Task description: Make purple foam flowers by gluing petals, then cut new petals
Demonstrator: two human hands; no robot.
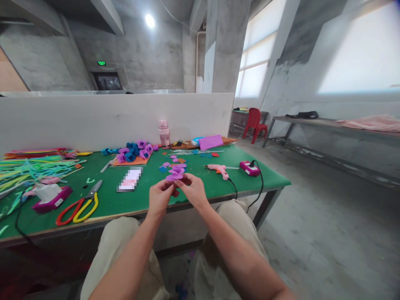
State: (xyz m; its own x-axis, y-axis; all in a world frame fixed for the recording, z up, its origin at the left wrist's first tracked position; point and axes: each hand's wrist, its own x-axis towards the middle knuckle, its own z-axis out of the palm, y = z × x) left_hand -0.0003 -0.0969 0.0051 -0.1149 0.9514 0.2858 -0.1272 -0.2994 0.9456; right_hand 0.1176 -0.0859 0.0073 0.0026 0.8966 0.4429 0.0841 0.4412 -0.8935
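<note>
As L hand [160, 197] & R hand [193, 190] pinch the purple flower [176, 172] by the near edge of the table [125, 204], best grip lightly, esp. low down, w/o crushing it; glue gun [220, 169] to R, loose bits [163, 169] beyond, more blooms [133, 150] at back.

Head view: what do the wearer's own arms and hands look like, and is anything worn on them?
The left hand and right hand are ungloved. The left forearm and right forearm are bare, with no sleeve, watch or bracelet showing. Below are loose, pale beige trousers.
</note>
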